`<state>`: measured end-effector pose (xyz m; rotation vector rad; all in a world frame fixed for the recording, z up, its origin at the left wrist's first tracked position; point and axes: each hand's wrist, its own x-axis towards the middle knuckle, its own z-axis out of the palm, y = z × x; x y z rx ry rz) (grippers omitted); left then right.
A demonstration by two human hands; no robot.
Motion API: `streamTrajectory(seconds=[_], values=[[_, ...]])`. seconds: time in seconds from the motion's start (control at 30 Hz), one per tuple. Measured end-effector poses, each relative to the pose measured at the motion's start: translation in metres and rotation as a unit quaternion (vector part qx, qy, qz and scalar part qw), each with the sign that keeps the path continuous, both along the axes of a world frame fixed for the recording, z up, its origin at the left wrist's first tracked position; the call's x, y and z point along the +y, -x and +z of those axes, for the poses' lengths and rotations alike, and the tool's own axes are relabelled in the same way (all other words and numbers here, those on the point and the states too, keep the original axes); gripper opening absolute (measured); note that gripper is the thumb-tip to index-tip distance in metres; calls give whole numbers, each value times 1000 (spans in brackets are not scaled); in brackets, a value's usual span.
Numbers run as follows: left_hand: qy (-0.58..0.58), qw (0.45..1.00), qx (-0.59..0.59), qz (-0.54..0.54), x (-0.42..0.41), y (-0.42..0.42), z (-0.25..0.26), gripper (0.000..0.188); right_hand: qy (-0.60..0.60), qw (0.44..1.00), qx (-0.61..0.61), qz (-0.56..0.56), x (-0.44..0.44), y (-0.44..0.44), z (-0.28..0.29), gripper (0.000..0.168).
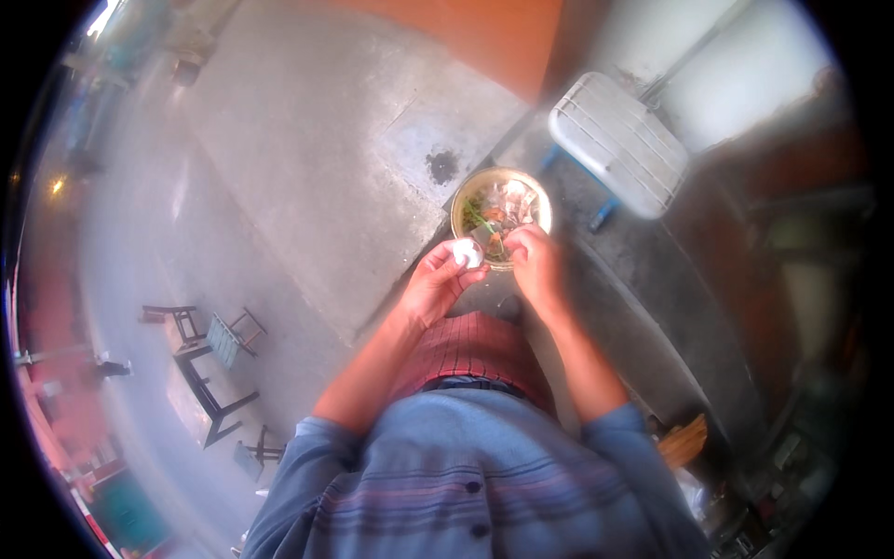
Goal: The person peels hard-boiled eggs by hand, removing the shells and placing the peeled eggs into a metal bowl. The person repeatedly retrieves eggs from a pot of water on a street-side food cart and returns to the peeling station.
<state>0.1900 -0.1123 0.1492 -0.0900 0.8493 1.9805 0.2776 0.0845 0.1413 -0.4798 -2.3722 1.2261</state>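
Note:
Just above the near rim of a round, pale bin (457,218), my left hand (438,278) grips a small white rounded item (468,253), possibly an egg; its exact kind cannot be told. My right hand (534,262) is over the bin's near right edge with its fingers bent together; whether anything is between them is hidden by blur. Inside the bin lie mixed scraps (515,202), among them green stalks (476,212) and brown and whitish pieces.
A white slatted seat or small table (618,143) with blue legs stands right of the bin. A raised concrete edge (412,269) runs beside it. A table (192,398) and stools (225,340) stand at left. An orange surface (489,35) is ahead.

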Motion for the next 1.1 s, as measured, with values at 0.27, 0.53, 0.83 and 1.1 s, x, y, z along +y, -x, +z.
streamTrajectory(seconds=[0.27,0.53,0.83,1.1], values=[[24,999,16,-16,2,-2,-4,33,115,982,70,131,-9,0,30,17],[51,997,43,-47,2,-2,0,35,109,981,61,147,-6,-3,26,14],[57,995,39,-65,2,-3,3,36,33,982,134,126,-14,-6,14,17],[4,999,-4,-38,5,-7,-1,44,171,983,54,-29,-33,-8,4,12]])
